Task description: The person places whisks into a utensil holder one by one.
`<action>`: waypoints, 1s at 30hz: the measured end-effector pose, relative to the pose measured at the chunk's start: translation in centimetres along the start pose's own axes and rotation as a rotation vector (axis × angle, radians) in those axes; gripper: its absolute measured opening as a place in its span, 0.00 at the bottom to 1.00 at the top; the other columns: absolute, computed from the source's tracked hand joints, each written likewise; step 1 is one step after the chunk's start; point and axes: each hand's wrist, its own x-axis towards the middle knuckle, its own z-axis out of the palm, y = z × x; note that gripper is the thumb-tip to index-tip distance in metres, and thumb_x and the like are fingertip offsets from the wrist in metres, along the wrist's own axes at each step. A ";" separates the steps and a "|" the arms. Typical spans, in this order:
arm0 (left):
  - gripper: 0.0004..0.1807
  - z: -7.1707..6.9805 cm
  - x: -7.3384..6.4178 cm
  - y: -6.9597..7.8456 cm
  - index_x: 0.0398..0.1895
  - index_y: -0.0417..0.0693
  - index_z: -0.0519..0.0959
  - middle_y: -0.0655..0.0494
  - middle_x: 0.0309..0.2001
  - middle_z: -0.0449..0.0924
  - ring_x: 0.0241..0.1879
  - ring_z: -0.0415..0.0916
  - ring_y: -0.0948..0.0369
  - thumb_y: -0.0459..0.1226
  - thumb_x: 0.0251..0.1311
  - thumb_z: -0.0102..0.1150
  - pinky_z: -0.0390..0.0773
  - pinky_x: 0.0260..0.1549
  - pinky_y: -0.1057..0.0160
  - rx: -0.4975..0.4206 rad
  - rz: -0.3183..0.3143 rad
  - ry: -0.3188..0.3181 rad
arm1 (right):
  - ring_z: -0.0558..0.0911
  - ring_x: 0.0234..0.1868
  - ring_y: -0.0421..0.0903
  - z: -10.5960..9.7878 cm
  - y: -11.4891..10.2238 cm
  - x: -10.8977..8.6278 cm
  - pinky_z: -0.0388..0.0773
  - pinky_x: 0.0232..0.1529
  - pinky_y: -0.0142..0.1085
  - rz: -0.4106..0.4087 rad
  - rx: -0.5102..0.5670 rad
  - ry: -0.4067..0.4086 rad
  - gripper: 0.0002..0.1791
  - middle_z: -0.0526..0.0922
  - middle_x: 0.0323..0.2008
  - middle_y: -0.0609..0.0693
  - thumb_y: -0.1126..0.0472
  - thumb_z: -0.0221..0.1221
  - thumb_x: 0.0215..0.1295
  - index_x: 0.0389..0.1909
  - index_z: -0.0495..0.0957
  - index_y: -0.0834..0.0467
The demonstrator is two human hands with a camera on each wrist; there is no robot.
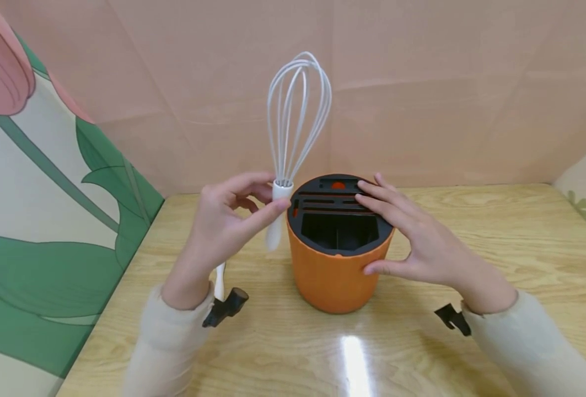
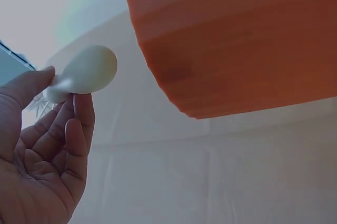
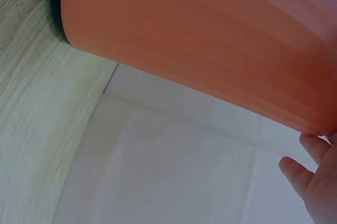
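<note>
The left hand (image 1: 220, 223) pinches a white whisk (image 1: 283, 189) between the thumb and the fingers just below where the wires begin; the other fingers bend loosely behind the handle. The right hand (image 1: 419, 237) has its fingers slightly spread and nearly straight, their tips resting on the top of an orange holder (image 1: 339, 281), while its thumb lies lower, against the holder's outer side.

Directly above the left fingertips, the whisk's looped wires stand up, leaning a little toward the right hand. Below those fingertips hangs the rest of the handle, ending in a rounded tip; the left wrist view shows a gap between this tip and the holder's side.

Between the two hands stands the holder, upright. Its black top (image 1: 384, 231) has narrow slots beside the right fingertips, and a wide compartment (image 1: 339, 231) opens nearer the right thumb. A round orange-red spot (image 1: 339, 186) shows through the slot at the far edge, just left of the right fingertips.

Farther out, below the left fingers and partly hidden by the wrist, another white handle (image 1: 219, 282) lies on the wooden table (image 1: 496, 231). A black mount (image 1: 225, 307) sits at the left cuff. Beyond the fingers of both hands rises a pinkish backdrop (image 1: 421, 110), and far left of the left fingers is a panel printed with leaves and a flower (image 1: 5, 60).
</note>
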 end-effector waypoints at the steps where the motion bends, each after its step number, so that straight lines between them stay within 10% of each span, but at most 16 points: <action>1: 0.17 0.1 0.1 0.1 0.45 0.32 0.82 0.44 0.31 0.87 0.31 0.83 0.66 0.23 0.49 0.71 0.81 0.27 0.66 -0.003 0.004 0.000 | 0.50 0.80 0.52 0.0 0.0 0.0 0.48 0.77 0.31 0.000 -0.001 0.000 0.56 0.62 0.75 0.56 0.34 0.72 0.46 0.73 0.64 0.58; 30: 0.16 4.6 2.0 0.8 0.45 0.32 0.82 0.43 0.32 0.87 0.31 0.84 0.60 0.25 0.52 0.71 0.82 0.28 0.63 -0.154 0.078 -0.027 | 0.50 0.80 0.52 0.0 0.4 -0.1 0.46 0.77 0.29 0.009 -0.005 -0.011 0.56 0.63 0.75 0.55 0.36 0.74 0.45 0.73 0.64 0.57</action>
